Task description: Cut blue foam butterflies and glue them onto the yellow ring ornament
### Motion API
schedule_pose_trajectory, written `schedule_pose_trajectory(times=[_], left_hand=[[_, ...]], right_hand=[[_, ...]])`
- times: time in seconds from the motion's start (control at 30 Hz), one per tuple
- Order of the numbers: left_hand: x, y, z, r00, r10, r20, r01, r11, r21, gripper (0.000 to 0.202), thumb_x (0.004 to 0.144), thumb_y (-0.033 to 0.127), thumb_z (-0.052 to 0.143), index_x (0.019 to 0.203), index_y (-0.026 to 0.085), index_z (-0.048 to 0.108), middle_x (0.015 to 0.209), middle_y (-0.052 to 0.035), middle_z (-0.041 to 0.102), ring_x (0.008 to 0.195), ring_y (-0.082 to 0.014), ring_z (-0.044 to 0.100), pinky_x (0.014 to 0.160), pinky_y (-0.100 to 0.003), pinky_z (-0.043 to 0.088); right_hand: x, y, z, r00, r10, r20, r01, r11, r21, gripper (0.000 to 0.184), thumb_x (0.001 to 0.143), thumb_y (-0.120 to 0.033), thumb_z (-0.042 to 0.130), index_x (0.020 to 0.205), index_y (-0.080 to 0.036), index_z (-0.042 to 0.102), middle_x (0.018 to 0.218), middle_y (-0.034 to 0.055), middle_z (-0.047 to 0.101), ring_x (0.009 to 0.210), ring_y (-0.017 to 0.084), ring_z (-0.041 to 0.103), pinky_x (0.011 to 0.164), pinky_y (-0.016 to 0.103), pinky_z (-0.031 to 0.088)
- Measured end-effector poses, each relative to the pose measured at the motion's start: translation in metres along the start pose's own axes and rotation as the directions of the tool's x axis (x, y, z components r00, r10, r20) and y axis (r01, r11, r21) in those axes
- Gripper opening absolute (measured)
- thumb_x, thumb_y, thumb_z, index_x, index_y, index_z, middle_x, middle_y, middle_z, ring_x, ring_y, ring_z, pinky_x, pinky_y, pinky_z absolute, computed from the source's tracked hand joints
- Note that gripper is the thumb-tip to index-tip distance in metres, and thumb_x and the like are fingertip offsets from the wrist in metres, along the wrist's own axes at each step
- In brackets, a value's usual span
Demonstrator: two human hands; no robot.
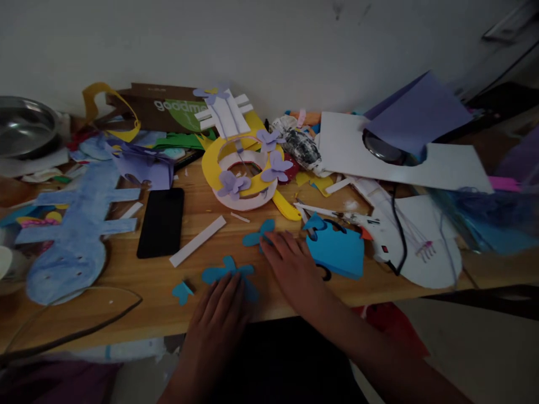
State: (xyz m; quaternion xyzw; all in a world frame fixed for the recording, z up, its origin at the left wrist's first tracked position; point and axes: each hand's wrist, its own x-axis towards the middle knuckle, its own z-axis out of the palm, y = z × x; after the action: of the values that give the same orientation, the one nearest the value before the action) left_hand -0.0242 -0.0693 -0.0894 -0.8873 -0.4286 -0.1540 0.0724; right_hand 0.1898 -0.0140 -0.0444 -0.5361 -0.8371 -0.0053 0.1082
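My left hand lies flat on a blue flower-shaped paper cutout, covering its lower middle. My right hand rests on the table with fingers stretched out, the fingertips touching the edge of another blue paper cutout. A small folded blue paper piece lies left of my left hand. Just right of my right hand is a blue paper sheet, with black curved handles partly showing around it. Both hands appear open, though what is beneath the palms is hidden.
A phone and a white paper strip lie to the left. Behind are a yellow-and-white ring with purple paper butterflies and a yellow cutter. A glue gun with its black cord lies right. A cable crosses the front left.
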Motion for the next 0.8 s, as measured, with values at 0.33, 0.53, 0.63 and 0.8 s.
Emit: schedule_pose_trajectory(times=[0.33,0.53,0.63,0.8], left_hand=[[-0.002,-0.015,0.002,0.998,0.021,0.054,-0.014,0.992,-0.122,0.056,0.100,0.038,0.048,0.149,0.012,0.043,0.141,-0.0174,0.060,0.131,-0.0314,0.057,0.104,-0.047,0.051],[0.004,-0.017,0.006,0.997,0.019,0.074,-0.013,0.996,-0.086,0.065,0.098,0.043,0.051,0.152,0.009,0.037,0.136,-0.0225,0.059,0.125,-0.0356,0.060,0.101,-0.050,0.053],[0.007,-0.011,0.003,0.998,0.035,0.049,-0.034,0.999,-0.023,0.059,0.099,0.041,0.051,0.145,0.006,0.045,0.133,-0.0225,0.061,0.129,-0.0356,0.057,0.105,-0.050,0.049],[-0.002,-0.016,-0.007,0.993,0.097,0.059,-0.096,0.995,-0.023,0.040,0.101,0.032,0.048,0.134,0.012,0.057,0.138,-0.0172,0.062,0.133,-0.0316,0.055,0.107,-0.047,0.048]], right_hand=[[-0.144,0.112,-0.060,0.582,0.775,-0.245,-0.776,0.620,0.117,0.044,0.093,-0.052,0.054,0.113,-0.014,0.065,0.101,0.0165,0.067,0.081,0.028,0.065,0.068,0.041,0.052],[-0.116,0.174,-0.049,0.511,0.859,-0.028,-0.844,0.507,0.177,0.058,0.088,-0.062,0.051,0.112,-0.013,0.069,0.107,0.0177,0.072,0.088,0.028,0.067,0.078,0.041,0.050],[-0.096,0.183,-0.038,0.508,0.851,0.134,-0.854,0.477,0.208,0.057,0.082,-0.059,0.058,0.112,-0.012,0.069,0.099,0.0159,0.074,0.088,0.030,0.068,0.077,0.040,0.050],[-0.088,0.188,-0.041,0.534,0.832,0.149,-0.833,0.488,0.262,0.041,0.082,-0.043,0.057,0.107,-0.012,0.068,0.100,0.0186,0.074,0.086,0.029,0.070,0.073,0.038,0.051]])
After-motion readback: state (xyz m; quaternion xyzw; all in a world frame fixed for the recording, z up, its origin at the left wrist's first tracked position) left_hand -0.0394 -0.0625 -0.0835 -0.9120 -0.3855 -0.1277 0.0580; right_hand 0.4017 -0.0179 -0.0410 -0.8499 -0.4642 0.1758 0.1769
